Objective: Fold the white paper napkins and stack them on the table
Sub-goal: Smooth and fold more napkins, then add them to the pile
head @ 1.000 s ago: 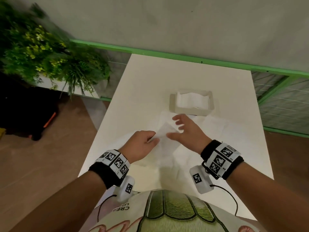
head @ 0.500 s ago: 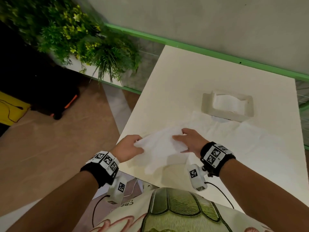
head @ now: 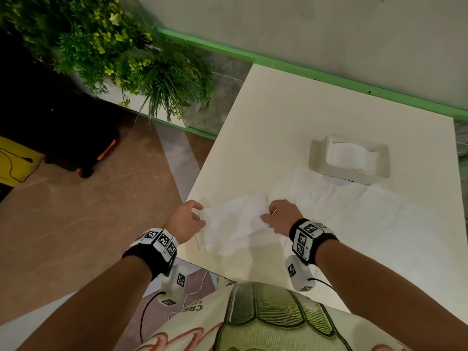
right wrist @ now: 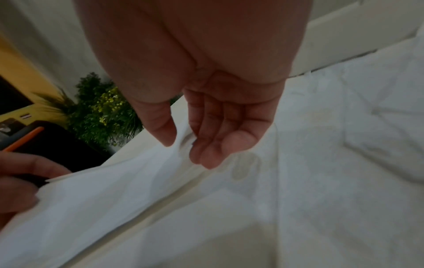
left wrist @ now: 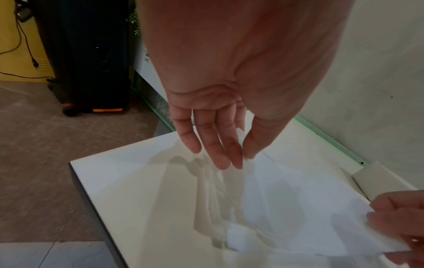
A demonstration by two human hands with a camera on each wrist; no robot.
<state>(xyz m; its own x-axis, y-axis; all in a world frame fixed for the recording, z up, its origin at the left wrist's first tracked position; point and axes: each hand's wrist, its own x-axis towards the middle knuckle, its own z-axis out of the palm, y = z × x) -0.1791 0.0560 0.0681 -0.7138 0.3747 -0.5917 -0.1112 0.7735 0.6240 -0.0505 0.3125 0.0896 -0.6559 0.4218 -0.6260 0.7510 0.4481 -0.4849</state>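
A white bench (head: 291, 117) by a grey wall carries the work, a plant (head: 141, 64) beyond its left edge. The napkin (head: 233, 224), flat under the hands a second ago, is now lifted off the near left corner, so folding is judged underway. It is pinched at opposite edges by the left hand (head: 186, 220) and right hand (head: 281, 217), fingers pointing down. The napkin holder (head: 319, 158) sits behind.

My right hand (right wrist: 206, 112) hangs over the table (right wrist: 229, 226), thumb and forefinger pinching the napkin (right wrist: 103, 195) by one corner. My left hand (right wrist: 20, 183) grips its other end at the frame's left edge, so the sheet sags between them. More napkins (right wrist: 355, 136) lie crumpled to the right. A plant (right wrist: 103, 116) stands behind.
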